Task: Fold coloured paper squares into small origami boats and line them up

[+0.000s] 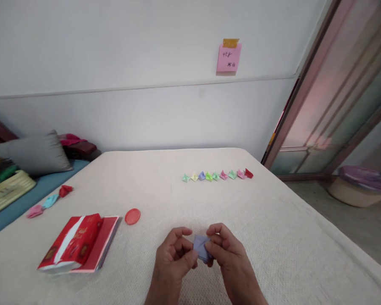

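Observation:
A small folded square of lavender origami paper (200,245) is held above the table, close to its near edge. My left hand (174,257) pinches the paper's left edge between thumb and fingers. On the other side, my right hand (227,253) grips it, with the thumb lying across its front and the fingers behind. Its layers show at the lower corner. Parts of the paper are hidden behind my right thumb and fingers.
A row of small folded paper pieces (208,176) stands at the back of the white-covered table (165,197). To the left lie a red round lid (132,216), a red packet (74,241) on a stack of paper (105,237), and crumpled-looking paper pieces (50,201).

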`<action>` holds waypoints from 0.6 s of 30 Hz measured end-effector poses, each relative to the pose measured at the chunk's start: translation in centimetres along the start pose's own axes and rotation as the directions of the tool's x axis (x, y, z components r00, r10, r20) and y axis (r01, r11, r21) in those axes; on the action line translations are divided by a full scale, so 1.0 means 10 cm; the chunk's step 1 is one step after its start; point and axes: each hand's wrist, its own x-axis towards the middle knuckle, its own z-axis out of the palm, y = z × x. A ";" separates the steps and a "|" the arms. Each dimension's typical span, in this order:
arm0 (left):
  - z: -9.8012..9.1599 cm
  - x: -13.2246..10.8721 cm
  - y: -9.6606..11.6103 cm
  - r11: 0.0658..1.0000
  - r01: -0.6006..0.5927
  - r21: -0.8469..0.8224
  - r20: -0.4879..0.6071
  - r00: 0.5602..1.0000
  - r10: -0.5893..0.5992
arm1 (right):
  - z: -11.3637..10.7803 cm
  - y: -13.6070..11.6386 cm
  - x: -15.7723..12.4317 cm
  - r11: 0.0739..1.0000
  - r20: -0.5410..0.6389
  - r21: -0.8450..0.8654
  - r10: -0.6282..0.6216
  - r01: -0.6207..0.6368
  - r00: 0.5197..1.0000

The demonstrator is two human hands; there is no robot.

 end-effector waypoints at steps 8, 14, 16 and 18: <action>0.00 -0.01 0.10 0.998 0.001 0.062 -0.005 1.000 -0.001 | 0.00 0.03 0.02 1.000 0.044 0.009 0.022 -0.023 0.999; -0.02 0.00 0.10 0.994 -0.004 0.113 -0.005 1.000 0.004 | 0.00 0.03 0.00 0.980 0.057 -0.167 -0.102 0.111 0.993; -0.02 0.00 0.05 0.980 -0.058 0.188 -0.058 0.996 0.070 | 0.00 0.05 -0.01 0.965 0.057 -0.231 -0.115 0.126 0.992; 0.00 -0.01 0.01 0.948 -0.127 0.291 -0.074 0.985 0.154 | -0.01 0.07 -0.01 0.961 0.048 -0.254 -0.104 0.113 0.993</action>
